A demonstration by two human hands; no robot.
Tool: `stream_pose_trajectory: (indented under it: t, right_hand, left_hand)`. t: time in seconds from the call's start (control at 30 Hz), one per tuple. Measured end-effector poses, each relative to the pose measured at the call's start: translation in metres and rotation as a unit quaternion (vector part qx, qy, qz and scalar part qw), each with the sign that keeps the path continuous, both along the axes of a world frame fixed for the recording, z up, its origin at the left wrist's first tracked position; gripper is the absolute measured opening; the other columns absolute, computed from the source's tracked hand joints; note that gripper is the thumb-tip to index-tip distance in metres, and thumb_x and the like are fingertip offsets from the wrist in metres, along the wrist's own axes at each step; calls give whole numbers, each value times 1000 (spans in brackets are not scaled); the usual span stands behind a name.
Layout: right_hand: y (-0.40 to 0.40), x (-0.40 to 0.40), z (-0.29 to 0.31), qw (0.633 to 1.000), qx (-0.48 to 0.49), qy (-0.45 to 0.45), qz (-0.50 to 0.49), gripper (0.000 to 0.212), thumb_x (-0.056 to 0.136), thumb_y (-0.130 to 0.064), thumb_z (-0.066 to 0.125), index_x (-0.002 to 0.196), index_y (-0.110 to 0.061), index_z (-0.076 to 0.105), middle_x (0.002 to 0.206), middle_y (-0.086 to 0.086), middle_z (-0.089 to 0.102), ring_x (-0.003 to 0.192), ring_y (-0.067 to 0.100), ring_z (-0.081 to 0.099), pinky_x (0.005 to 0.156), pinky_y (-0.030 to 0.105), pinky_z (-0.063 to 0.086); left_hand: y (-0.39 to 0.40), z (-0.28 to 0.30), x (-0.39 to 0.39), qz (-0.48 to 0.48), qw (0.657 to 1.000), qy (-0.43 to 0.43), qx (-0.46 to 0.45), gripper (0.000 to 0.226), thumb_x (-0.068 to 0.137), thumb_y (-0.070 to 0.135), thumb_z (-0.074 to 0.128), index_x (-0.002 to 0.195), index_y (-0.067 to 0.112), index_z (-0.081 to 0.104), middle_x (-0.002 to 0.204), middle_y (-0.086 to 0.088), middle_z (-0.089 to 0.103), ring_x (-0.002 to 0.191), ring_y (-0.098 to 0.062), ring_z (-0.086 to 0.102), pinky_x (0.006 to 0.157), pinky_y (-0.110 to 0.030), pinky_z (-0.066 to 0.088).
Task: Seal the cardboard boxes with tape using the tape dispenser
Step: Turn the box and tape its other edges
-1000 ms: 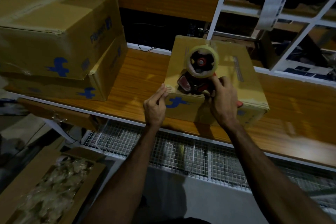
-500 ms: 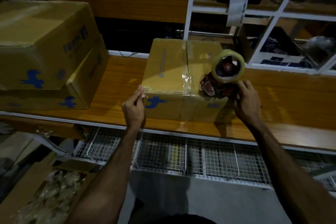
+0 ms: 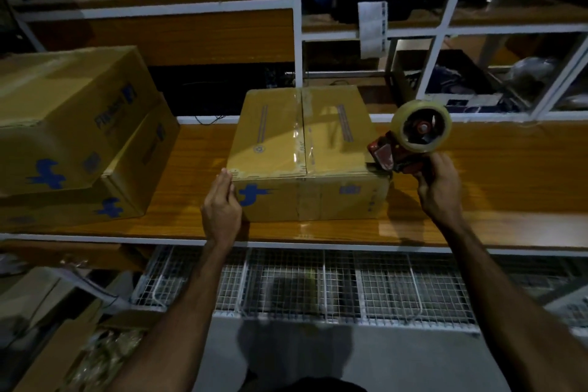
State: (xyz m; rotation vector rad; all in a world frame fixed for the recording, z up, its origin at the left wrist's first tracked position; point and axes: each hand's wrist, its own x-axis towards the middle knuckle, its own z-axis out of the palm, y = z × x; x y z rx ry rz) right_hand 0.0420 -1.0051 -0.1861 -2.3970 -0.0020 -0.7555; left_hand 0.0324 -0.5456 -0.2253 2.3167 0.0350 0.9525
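A small cardboard box (image 3: 270, 137) with a blue logo stands on the wooden bench (image 3: 496, 200), clear tape running along its top centre seam and down the front. My left hand (image 3: 221, 210) rests with straight fingers against the box's near left corner. My right hand (image 3: 440, 188) grips the handle of a red tape dispenser (image 3: 413, 137) carrying a roll of clear tape. The dispenser's head sits at the box's near right top corner.
Two larger cardboard boxes (image 3: 63, 124) are stacked at the left of the bench. White shelf frames (image 3: 297, 41) with clutter rise behind. Wire mesh baskets (image 3: 318, 283) hang under the bench. An open carton of packing material (image 3: 79, 360) sits on the floor at lower left.
My right hand has carried the dispenser off the box's top centre seam to the right, to the box's right corner. The left hand stays at the left corner. The view tilted up.
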Motion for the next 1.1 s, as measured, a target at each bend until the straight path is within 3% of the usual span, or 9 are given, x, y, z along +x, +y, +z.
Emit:
stream_pose_trajectory:
  t: [0.1, 0.23, 0.33, 0.5, 0.67, 0.87, 1.03, 1.1]
  right_hand:
    - [-3, -1, -3, 1000, 4, -7, 8, 36, 97, -4, 67, 131, -12, 60, 124, 11, 59, 108, 26, 57, 82, 41, 52]
    - [2, -2, -4, 1000, 18, -8, -7, 34, 96, -1, 68, 129, -7, 62, 119, 14, 59, 101, 22, 53, 80, 39, 48]
    - [3, -3, -6, 1000, 19, -5, -18, 37, 96, -2, 69, 131, -9, 63, 120, 13, 60, 101, 20, 53, 81, 39, 50]
    - [3, -5, -5, 999, -6, -5, -48, 41, 96, -6, 70, 135, -18, 62, 123, 7, 64, 100, 20, 59, 77, 35, 51]
    - [3, -11, -12, 997, -20, -20, -73, 40, 98, -11, 69, 136, -19, 61, 118, 7, 65, 92, 19, 58, 76, 41, 55]
    - [4, -19, -7, 994, -42, -16, -99, 50, 93, -6, 72, 140, -18, 60, 117, 10, 68, 99, 27, 63, 78, 37, 45]
    - [-65, -39, -13, 989, -56, 27, -137, 68, 84, 6, 71, 144, -21, 56, 119, 14, 67, 102, 37, 64, 78, 49, 55]
    - [-83, -48, -17, 986, -87, 34, -140, 66, 84, 5, 72, 141, -21, 56, 122, 14, 67, 103, 39, 64, 76, 48, 55]
  left_hand:
    - [-23, 14, -2, -24, 989, 22, 143, 47, 88, 1, 72, 134, 8, 67, 141, -11, 65, 143, -36, 50, 120, -62, 33]
    - [-105, 39, -2, -141, 961, 34, 236, 37, 91, 17, 78, 127, 11, 70, 131, -10, 71, 131, -31, 61, 122, -55, 31]
    - [-170, 49, 3, -195, 951, 50, 236, 35, 99, 25, 69, 132, 15, 67, 135, -7, 69, 130, -24, 61, 120, -42, 36]
    - [-229, 51, 9, -187, 944, 46, 267, 39, 101, 25, 67, 138, 11, 64, 138, -8, 67, 128, -27, 60, 110, -43, 48]
    - [-231, 34, 16, -161, 949, 41, 267, 42, 95, 17, 75, 135, 9, 67, 137, -11, 69, 128, -31, 63, 111, -46, 49]
    - [-227, 25, 18, -162, 951, 23, 263, 44, 94, 14, 77, 136, 12, 67, 138, -8, 69, 129, -29, 63, 111, -44, 48]
    - [-225, 22, 21, -157, 953, 9, 259, 42, 95, 14, 76, 136, 13, 68, 136, -9, 69, 127, -28, 65, 110, -46, 51]
    - [-226, 21, 21, -159, 954, 11, 253, 40, 96, 15, 74, 136, 12, 68, 137, -9, 69, 127, -29, 65, 110, -47, 50]
